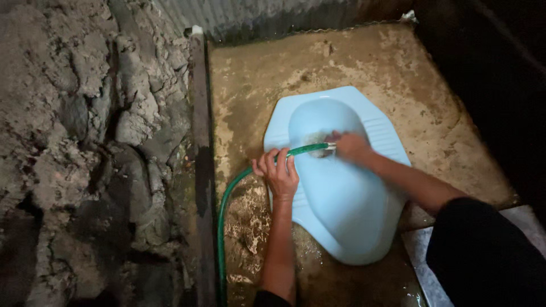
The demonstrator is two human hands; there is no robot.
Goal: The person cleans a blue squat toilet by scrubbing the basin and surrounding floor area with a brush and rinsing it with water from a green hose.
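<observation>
A light blue squat toilet pan (pixel 341 210) is set in a wet, stained concrete floor (pixel 398 79). My left hand (pixel 278 173) grips a green hose (pixel 224 216) at the pan's left rim. The hose runs from the bottom of the view up and across into the bowl, its tip at the middle of the bowl. My right hand (pixel 352 146) reaches into the bowl at the hose's tip, fingers bent against the pan's inner surface; whether it holds anything I cannot tell. Foamy water lies on the floor beside the pan.
A rough mud and stone wall (pixel 85 142) fills the left side, edged by a dark wooden strip (pixel 200 142). Corrugated metal sheet (pixel 256 17) stands at the back. The right side is dark. A pale slab (pixel 421 256) lies at the bottom right.
</observation>
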